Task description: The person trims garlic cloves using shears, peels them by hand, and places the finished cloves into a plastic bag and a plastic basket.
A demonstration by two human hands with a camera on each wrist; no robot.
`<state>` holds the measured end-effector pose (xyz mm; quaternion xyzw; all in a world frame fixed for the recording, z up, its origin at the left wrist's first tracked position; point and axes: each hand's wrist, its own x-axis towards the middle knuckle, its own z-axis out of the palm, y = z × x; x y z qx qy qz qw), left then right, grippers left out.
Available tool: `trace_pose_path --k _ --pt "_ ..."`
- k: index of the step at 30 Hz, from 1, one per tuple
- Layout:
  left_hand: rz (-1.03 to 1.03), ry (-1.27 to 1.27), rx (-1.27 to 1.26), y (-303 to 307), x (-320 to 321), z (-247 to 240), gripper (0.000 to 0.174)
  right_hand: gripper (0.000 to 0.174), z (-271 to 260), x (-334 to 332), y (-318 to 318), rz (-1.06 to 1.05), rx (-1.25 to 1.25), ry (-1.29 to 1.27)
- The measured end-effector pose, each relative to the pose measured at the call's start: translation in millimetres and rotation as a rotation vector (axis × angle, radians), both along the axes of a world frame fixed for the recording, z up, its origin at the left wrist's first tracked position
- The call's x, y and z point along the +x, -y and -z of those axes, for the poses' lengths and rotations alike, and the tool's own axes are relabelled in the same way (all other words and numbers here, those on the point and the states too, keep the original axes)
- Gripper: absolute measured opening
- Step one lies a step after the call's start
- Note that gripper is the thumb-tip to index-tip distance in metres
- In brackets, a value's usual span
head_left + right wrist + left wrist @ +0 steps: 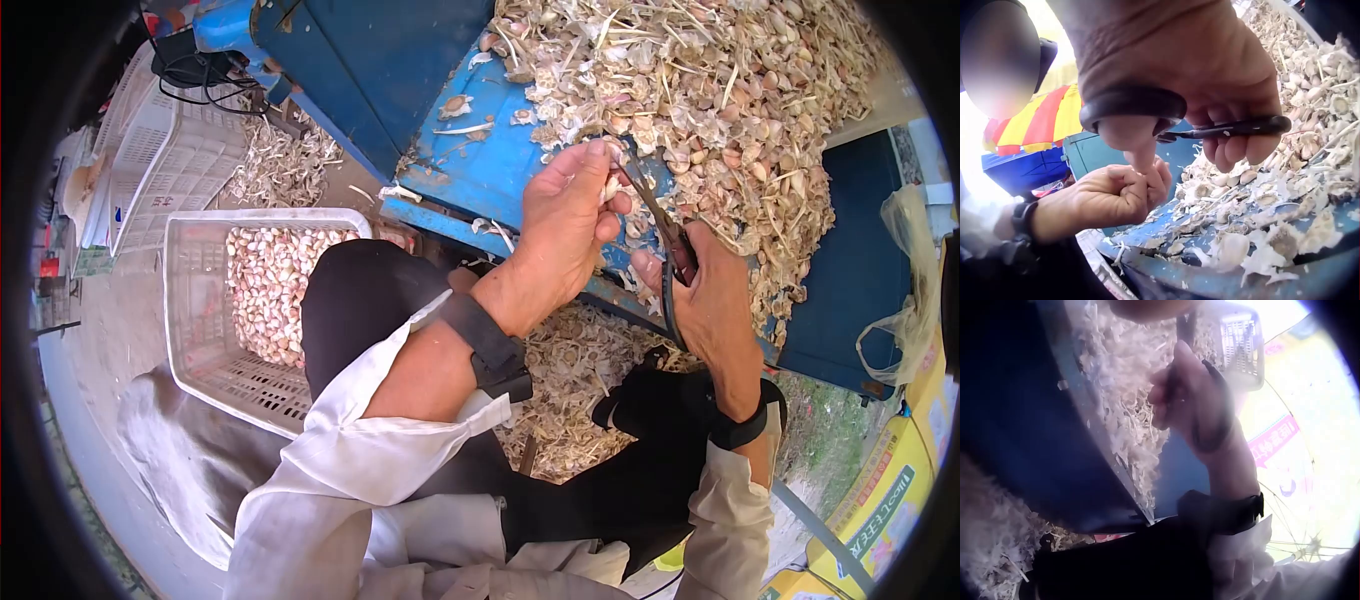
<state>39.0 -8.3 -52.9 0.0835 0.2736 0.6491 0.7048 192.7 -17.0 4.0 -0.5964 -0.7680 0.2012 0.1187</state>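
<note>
My left hand [562,225] pinches a small pale garlic clove [611,188] between thumb and fingers, over the near edge of the heap. My right hand [718,300] grips black-handled scissors [668,310], its thumb through one loop and its fingers round the other handle [1241,128]. The blades reach toward the left fingertips, right beside the clove. In the right wrist view the left hand [1113,197] has its fingers curled in, hiding most of the clove. A large heap of garlic cloves and dry skins [740,120] lies on a blue table [455,170] ahead of both hands.
A white plastic crate [180,300] with garlic cloves [270,285] stands at the left by my knee. Skins and stalks [580,380] cover the ground between my legs. Crumpled clear plastic [905,290] hangs at the right, near a yellow printed sheet [890,500].
</note>
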Motion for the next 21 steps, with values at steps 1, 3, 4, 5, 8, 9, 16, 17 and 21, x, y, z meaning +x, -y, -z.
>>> trace_pose_path --k 1,3,4,5,8,9,16,17,21 --pt "0.000 -0.007 -0.005 0.5 0.1 0.5 0.020 0.051 4.4 -0.7 0.8 0.015 -0.007 0.020" --pt "-0.001 -0.013 -0.015 1.8 2.9 1.8 0.019 0.051 8.1 -3.8 2.0 0.044 -0.022 0.069" --pt "0.001 -0.015 -0.018 2.9 4.1 2.8 0.018 0.050 6.1 -5.2 0.7 0.037 -0.029 0.100" --pt "0.000 -0.019 -0.018 3.7 4.3 3.8 0.018 0.050 6.8 -6.0 0.1 0.027 -0.017 0.104" --pt "-0.031 -0.014 -0.043 6.2 6.1 3.8 0.018 0.047 11.9 -5.9 0.3 0.001 0.017 0.114" --pt "-0.044 -0.010 -0.056 6.8 6.9 3.9 0.018 0.047 15.2 -5.1 1.3 -0.005 0.027 0.114" --pt "-0.087 0.045 -0.016 6.1 8.6 3.0 0.017 0.039 31.0 0.4 1.4 0.041 -0.329 -0.353" --pt "-0.092 0.055 -0.006 5.6 8.5 3.2 0.017 0.037 28.1 -2.9 2.6 0.067 -0.349 -0.419" --pt "-0.084 0.124 0.033 0.3 -26.1 -26.3 0.018 0.028 22.6 -5.2 -18.3 0.171 -0.198 -0.550"
